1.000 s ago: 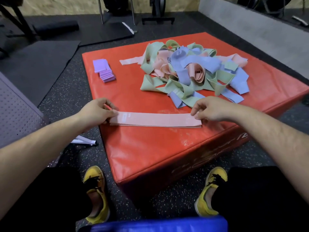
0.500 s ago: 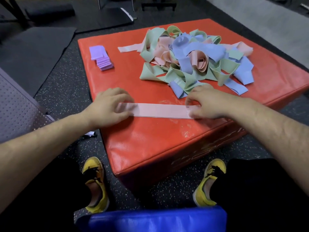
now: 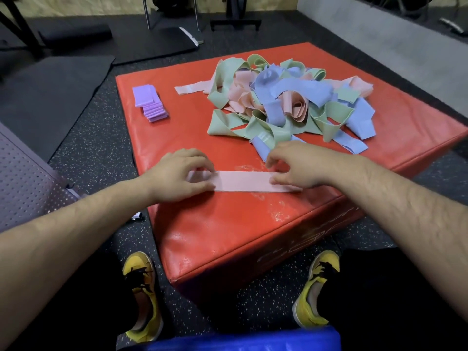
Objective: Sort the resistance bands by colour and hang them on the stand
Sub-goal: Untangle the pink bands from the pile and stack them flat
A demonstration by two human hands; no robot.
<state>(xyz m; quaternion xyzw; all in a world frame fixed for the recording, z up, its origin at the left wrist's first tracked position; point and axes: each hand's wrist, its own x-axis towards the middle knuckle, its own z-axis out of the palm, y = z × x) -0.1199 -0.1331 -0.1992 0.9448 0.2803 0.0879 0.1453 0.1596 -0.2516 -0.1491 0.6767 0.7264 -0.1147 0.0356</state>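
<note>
A pink resistance band lies flat along the near part of the red padded block. My left hand covers its left end, fingers curled down and pinching it. My right hand sits over its right part with curled fingers pinching the band; the band's right tip pokes out below that wrist. Behind them is a tangled pile of green, pink and blue bands. A stack of folded purple bands sits at the block's far left. No stand is in view.
The block sits on a speckled black floor between my yellow shoes. A grey perforated panel stands on the left, and a blue padded edge is at the bottom. Black mats and gym equipment legs lie beyond.
Both hands slid inward along the pink band, so less of it shows between them. The left hand now covers the left end it earlier only touched.
</note>
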